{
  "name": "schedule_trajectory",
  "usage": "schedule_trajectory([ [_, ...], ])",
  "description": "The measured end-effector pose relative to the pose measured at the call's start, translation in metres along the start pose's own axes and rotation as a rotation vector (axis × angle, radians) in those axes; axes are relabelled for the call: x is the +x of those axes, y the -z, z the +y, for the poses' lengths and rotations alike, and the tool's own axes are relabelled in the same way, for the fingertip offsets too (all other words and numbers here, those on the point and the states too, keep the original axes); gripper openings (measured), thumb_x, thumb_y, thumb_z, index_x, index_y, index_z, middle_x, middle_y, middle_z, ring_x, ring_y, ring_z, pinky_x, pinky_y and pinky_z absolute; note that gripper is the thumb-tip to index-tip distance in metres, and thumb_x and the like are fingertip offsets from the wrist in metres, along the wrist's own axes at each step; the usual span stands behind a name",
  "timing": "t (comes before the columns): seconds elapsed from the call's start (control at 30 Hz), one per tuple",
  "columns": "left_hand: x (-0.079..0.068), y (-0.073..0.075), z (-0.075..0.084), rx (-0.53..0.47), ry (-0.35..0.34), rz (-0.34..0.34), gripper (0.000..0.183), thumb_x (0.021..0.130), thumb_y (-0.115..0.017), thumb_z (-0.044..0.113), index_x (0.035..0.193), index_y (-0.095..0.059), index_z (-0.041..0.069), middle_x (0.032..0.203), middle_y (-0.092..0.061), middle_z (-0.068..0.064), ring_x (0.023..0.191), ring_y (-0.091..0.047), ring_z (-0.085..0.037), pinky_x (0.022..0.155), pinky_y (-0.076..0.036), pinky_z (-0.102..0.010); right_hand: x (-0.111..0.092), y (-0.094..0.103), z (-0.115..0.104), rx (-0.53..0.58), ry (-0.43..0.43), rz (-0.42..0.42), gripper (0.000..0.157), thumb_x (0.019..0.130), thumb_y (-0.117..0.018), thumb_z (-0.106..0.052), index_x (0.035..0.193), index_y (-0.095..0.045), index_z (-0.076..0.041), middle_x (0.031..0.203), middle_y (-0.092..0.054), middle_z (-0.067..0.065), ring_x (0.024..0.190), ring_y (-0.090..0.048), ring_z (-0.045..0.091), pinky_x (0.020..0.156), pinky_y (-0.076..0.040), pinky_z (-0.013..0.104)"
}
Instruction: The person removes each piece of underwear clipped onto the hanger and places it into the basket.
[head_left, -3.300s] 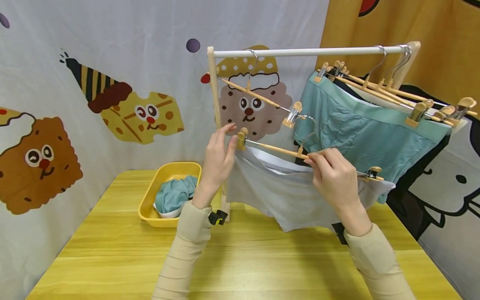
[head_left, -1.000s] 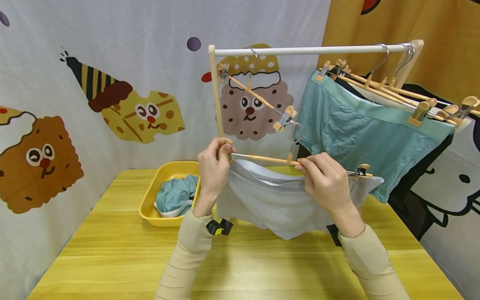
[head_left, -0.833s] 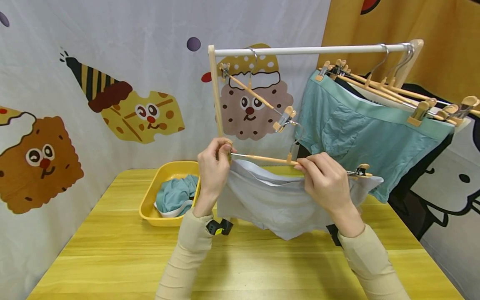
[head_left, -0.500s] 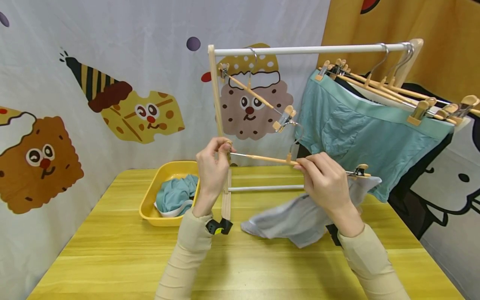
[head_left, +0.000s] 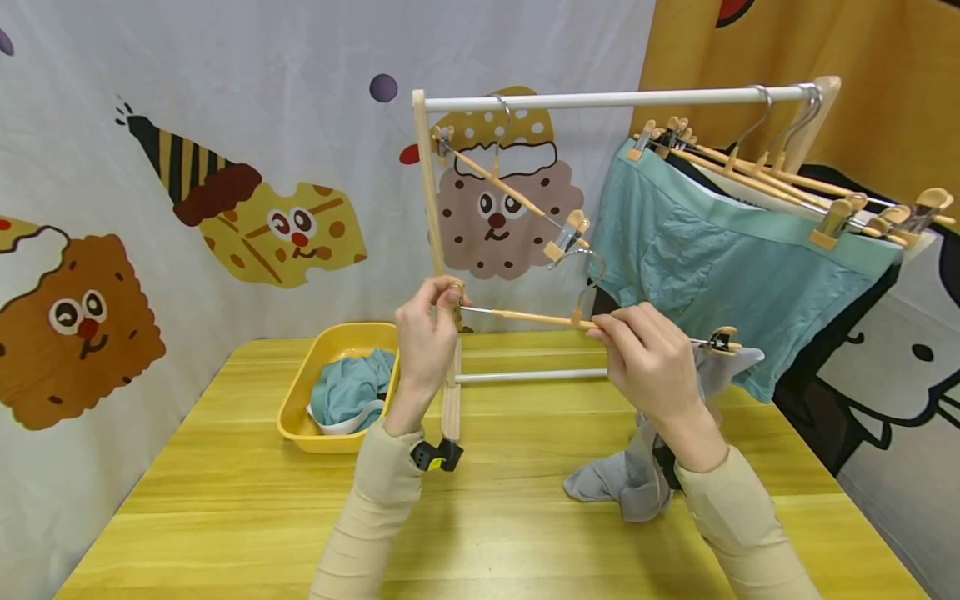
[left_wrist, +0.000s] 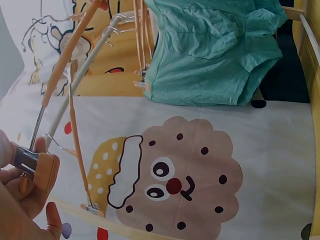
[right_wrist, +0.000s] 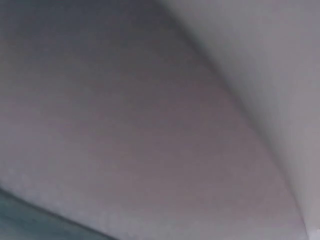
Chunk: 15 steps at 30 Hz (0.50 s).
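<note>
Person's left hand (head_left: 429, 329): thumb and fingers clamped on the wood-and-metal spring clip (left_wrist: 44, 170) at the left end of a slim, light-wood hanger (head_left: 536, 318). Right hand (head_left: 654, 354): thumb and fingertips pinch the same bar just beside the base of its silver hook (head_left: 602, 267). Hanger is held near level, tipped slightly down toward the right, well below the white rod (head_left: 600, 102) of a pale-wood rack. The soft light-grey cloth garment (head_left: 618, 486) hangs from the right-end clip (head_left: 722, 339), its body dropped in folds under and behind the right wrist; cannot tell whether its lower edge touches the yellow wood-grain table (head_left: 262, 533). Right-wrist view: blurred close surfaces, fingers not discernible there. On the rack: teal cloth shorts (head_left: 712, 242) clipped to a hanger at right; another wooden hanger (head_left: 498, 182) at left. Near the left forearm, a yellow rectangular tub (head_left: 318, 444) contains a crumpled teal garment (head_left: 348, 387) with a white band.
</note>
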<state>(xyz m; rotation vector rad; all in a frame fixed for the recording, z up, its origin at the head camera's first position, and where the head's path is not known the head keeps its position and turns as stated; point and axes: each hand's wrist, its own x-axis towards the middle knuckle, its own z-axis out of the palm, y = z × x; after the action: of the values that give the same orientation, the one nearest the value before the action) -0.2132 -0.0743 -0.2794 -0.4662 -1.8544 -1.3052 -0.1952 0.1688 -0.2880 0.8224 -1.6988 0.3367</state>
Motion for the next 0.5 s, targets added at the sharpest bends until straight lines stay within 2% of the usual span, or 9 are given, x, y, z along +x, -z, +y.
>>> schedule_trajectory([
  [0.2, -0.0011, 0.0001, 0.0011, 0.026, -0.036, -0.013, 0.035, 0.096, -0.045, 0.022, 0.098, -0.062, -0.008, 0.081, -0.069, -0.019, 0.058, -0.058, -0.024, 0.052, -0.043, -0.019, 0.0009, 0.0006, -0.0009, 0.014, -0.019, -0.006, 0.031, 0.096, -0.056, -0.018, 0.082, -0.069, 0.006, 0.071, -0.06, 0.015, 0.06, -0.053, 0.028, 0.05, -0.044, 0.037],
  [0.33, -0.0027, 0.0004, 0.0047, 0.076, -0.069, -0.015, 0.038, 0.1, -0.04, 0.023, 0.11, -0.061, -0.007, 0.097, -0.069, -0.018, 0.079, -0.061, -0.028, 0.069, -0.05, -0.031, 0.0015, 0.0004, -0.0014, 0.017, -0.016, -0.001, 0.031, 0.096, -0.056, -0.018, 0.082, -0.069, 0.006, 0.071, -0.06, 0.015, 0.059, -0.052, 0.027, 0.05, -0.044, 0.037],
  [0.43, -0.0042, -0.0002, 0.0078, 0.14, -0.142, 0.004, 0.031, 0.1, -0.044, 0.014, 0.12, -0.057, -0.006, 0.112, -0.065, -0.019, 0.096, -0.059, -0.03, 0.083, -0.05, -0.037, 0.0016, -0.0004, -0.002, 0.006, 0.005, 0.004, 0.031, 0.097, -0.055, -0.018, 0.082, -0.069, 0.006, 0.071, -0.06, 0.015, 0.059, -0.052, 0.026, 0.049, -0.043, 0.035],
  [0.5, -0.0051, -0.0017, 0.0091, 0.21, -0.215, 0.017, 0.029, 0.099, -0.047, 0.008, 0.124, -0.056, -0.005, 0.12, -0.061, -0.019, 0.109, -0.057, -0.031, 0.095, -0.048, -0.038, 0.0014, -0.0012, -0.0029, 0.003, 0.014, 0.005, 0.032, 0.097, -0.054, -0.018, 0.082, -0.068, 0.006, 0.071, -0.06, 0.014, 0.058, -0.052, 0.025, 0.048, -0.043, 0.034],
])
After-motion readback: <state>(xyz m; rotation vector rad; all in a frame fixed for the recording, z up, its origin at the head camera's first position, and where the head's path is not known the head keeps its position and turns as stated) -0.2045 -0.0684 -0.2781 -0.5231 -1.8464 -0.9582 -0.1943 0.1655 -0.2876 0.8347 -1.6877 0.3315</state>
